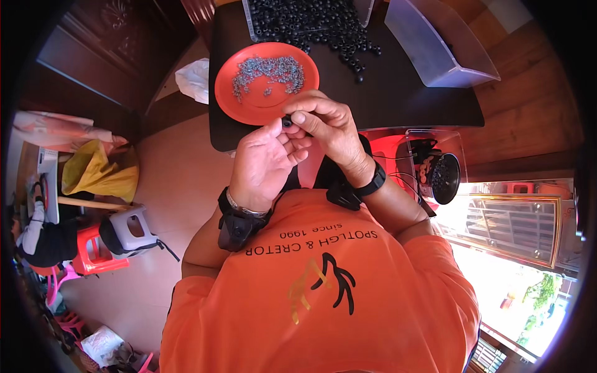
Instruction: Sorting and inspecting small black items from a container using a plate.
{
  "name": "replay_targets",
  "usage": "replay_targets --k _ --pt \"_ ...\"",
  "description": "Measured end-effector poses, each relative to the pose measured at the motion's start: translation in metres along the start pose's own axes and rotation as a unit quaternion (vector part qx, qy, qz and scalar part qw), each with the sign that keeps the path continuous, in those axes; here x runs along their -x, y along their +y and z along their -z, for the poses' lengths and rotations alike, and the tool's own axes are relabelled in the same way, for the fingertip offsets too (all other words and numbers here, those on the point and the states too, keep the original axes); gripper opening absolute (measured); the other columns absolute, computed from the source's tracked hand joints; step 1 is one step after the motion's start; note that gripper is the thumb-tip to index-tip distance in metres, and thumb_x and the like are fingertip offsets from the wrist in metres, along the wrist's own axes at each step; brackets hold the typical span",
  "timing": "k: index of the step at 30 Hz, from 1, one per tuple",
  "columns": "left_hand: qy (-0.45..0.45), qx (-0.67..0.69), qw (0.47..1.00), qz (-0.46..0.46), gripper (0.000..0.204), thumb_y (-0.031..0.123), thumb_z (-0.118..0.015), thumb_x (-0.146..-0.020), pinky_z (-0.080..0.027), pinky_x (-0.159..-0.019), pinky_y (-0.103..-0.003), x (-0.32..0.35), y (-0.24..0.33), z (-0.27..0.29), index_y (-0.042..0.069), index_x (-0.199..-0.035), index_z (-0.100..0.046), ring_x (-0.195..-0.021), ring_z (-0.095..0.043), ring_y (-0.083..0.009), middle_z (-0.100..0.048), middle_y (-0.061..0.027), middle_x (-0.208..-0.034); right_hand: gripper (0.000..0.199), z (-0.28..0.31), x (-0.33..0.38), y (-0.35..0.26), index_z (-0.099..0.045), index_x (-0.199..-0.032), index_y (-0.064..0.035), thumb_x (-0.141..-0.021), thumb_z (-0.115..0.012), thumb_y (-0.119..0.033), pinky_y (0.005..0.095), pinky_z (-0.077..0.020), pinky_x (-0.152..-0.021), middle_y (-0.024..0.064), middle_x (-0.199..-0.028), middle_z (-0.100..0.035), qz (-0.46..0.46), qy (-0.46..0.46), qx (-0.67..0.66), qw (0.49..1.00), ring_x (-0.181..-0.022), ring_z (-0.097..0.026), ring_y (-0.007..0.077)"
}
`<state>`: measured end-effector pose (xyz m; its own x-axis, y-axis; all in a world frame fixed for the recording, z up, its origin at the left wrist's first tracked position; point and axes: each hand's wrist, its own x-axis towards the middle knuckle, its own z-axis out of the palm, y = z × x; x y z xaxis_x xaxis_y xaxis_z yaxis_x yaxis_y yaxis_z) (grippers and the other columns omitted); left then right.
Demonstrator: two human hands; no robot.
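Note:
In front of my chest, just off the near rim of an orange-red plate (224,102), both hands meet at a small black round part (286,121) with a hole in it. My left hand (256,168), palm up, pinches this part between thumb and forefinger while its other fingers curl loosely. The thumb and forefinger of my right hand (336,127) close together right beside it; whatever they hold is too small or hidden to make out. Many small grey metal pieces (273,69) lie scattered on the plate.
Loose black round parts (336,31) spill from a clear container (250,22) on the dark table (398,109). A translucent bin (435,46) stands at the table's right. Beside my right arm, a black bowl (459,180) sits by a clear box (413,140). Stools (102,258) stand left.

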<state>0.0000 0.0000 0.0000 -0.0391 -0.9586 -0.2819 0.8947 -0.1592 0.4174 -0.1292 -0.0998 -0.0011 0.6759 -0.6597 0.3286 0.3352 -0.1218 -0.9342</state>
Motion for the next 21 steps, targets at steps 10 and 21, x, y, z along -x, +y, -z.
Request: replay_targets --k 10,21 --pt "0.009 0.000 1.000 -0.014 0.025 0.028 -0.050 -0.095 -0.045 -0.079 -0.035 0.000 0.001 0.000 0.004 -0.103 -0.055 -0.090 -0.057 -0.0202 -0.057 -0.0057 -0.094 0.021 0.000 0.000 -0.006 -0.065 -0.107 -0.0020 -0.087 -0.062 0.001 0.0237 -0.0506 -0.078 0.0050 -0.103 -0.061 -0.053 -0.043 -0.033 0.997 -0.086 -0.059 0.0095" --pt "-0.026 0.034 0.999 -0.028 0.023 0.023 -0.049 -0.096 -0.043 -0.088 -0.035 -0.001 -0.001 0.003 0.007 -0.111 -0.054 -0.100 -0.054 -0.0152 -0.057 -0.0026 -0.105 0.032 -0.010 0.005 0.003 -0.064 -0.107 -0.0017 -0.076 -0.071 0.002 0.0273 -0.0499 -0.078 0.0067 -0.099 -0.064 0.089 0.021 0.196 0.976 -0.085 -0.060 0.0147"
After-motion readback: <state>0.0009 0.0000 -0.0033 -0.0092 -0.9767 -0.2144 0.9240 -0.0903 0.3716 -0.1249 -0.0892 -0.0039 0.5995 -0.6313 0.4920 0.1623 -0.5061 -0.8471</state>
